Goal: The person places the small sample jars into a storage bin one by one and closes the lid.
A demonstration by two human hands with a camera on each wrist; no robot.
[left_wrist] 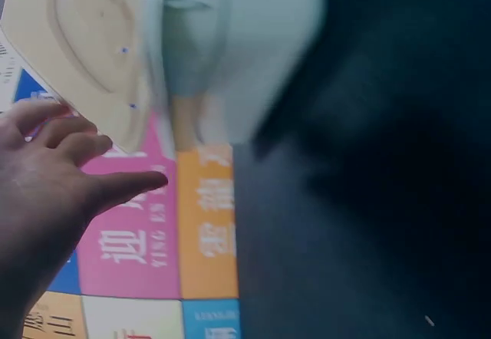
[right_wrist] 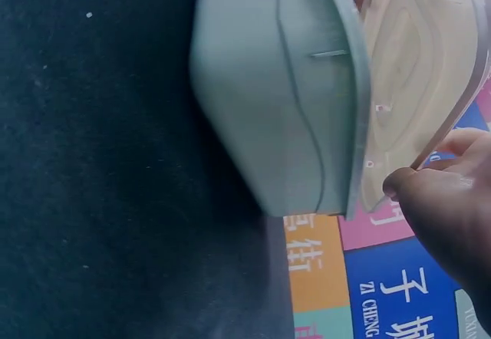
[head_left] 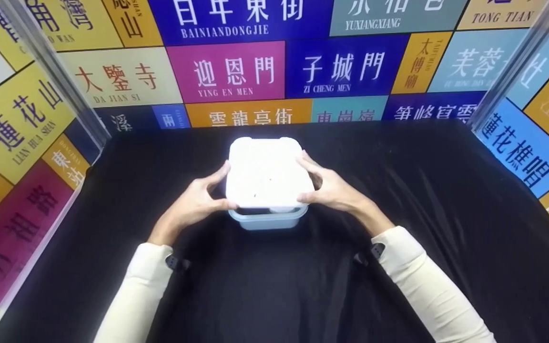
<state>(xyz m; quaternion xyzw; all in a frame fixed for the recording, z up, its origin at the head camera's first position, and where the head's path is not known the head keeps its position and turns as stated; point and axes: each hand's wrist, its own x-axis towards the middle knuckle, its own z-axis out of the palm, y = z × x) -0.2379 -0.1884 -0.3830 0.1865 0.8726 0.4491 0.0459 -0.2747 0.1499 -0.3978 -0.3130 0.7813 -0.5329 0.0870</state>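
Note:
A white plastic lid (head_left: 267, 174) is over a pale blue-green box (head_left: 267, 222) in the head view. Along the near side a gap separates lid and rim; the box's inside is mostly hidden. My left hand (head_left: 193, 202) holds the lid's left edge, its thumb by the near corner. On the opposite edge my right hand (head_left: 334, 188) grips the lid, thumb at the near right corner. From the right wrist, that thumb and fingers pinch the lid's rim (right_wrist: 460, 109). In the left wrist view, bent fingers (left_wrist: 80, 143) meet the lid's edge (left_wrist: 100, 124).
Black cloth (head_left: 265, 286) with folds on the right covers the table beneath the box. Panels of colored signs (head_left: 227, 71) stand behind and on both sides. Clear upright posts (head_left: 60, 76) mark the back corners.

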